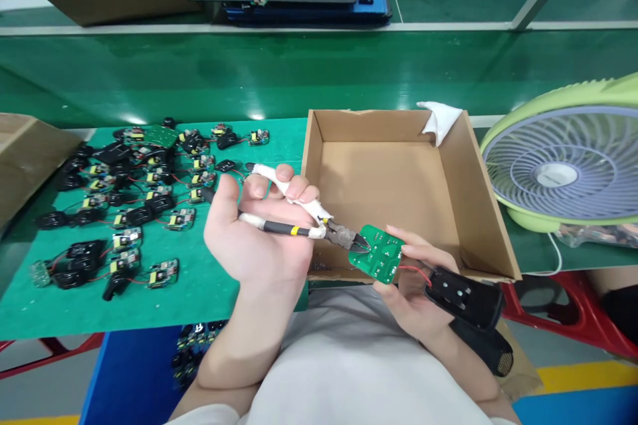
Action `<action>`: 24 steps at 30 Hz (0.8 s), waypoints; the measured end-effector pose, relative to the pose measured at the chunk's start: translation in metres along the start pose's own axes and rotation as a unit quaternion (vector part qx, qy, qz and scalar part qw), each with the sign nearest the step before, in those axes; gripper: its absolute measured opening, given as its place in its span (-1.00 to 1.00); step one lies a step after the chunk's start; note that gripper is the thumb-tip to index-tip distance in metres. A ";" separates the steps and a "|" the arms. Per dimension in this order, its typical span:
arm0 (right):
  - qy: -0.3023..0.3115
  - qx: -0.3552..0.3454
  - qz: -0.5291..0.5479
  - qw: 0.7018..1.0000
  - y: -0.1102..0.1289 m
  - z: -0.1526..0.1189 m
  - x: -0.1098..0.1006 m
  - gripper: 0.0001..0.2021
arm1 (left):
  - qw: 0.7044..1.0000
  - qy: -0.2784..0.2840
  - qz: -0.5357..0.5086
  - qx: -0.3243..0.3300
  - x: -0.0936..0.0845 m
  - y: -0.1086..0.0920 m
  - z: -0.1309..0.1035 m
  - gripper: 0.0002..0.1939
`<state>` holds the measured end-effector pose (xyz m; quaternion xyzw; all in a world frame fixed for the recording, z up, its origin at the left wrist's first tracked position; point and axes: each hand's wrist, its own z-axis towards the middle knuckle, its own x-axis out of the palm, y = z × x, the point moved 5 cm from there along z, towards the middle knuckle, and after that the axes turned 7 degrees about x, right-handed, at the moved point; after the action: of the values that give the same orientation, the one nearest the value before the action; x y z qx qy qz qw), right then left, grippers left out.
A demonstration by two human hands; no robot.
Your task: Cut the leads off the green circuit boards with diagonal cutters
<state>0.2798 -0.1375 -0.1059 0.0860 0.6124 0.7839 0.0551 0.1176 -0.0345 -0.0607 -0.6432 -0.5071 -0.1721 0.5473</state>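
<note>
My left hand (272, 226) is palm up, its fingers wrapped round one taped handle of the side cutters (343, 235). The other handle lies across the palm. The cutter tips meet the solder side of a green circuit board (377, 254). Thumb and fingertips of my right hand (423, 285) grip that board by its edges. From the board a red wire runs to a black plastic housing (464, 295) with metal contacts, which rests over the right hand. Below the hand hangs another dark piece with a mesh end (503, 364).
A cardboard box (383, 172) stands just beyond the hands, a white scrap on its far corner. Several wired boards and black housings (149, 192) cover the green mat at left. A green fan (558, 172) stands at right. A blue bin (134, 372) with more boards sits below.
</note>
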 end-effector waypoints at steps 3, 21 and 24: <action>0.001 0.000 -0.005 1.000 0.002 0.000 0.001 -0.53 | 1.000 0.003 -0.001 -0.001 0.001 0.002 0.001 -0.58; 0.014 -0.055 0.005 0.998 0.001 -0.001 0.001 -0.32 | 0.999 0.024 -0.039 -0.026 0.006 0.009 0.011 -0.54; 0.011 -0.047 0.030 0.998 0.000 0.000 0.002 -0.36 | 0.998 0.015 -0.050 -0.031 0.006 0.011 0.013 -0.53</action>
<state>0.2781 -0.1371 -0.1058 0.0933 0.5725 0.8141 0.0287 0.1252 -0.0191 -0.0660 -0.6309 -0.5249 -0.2249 0.5251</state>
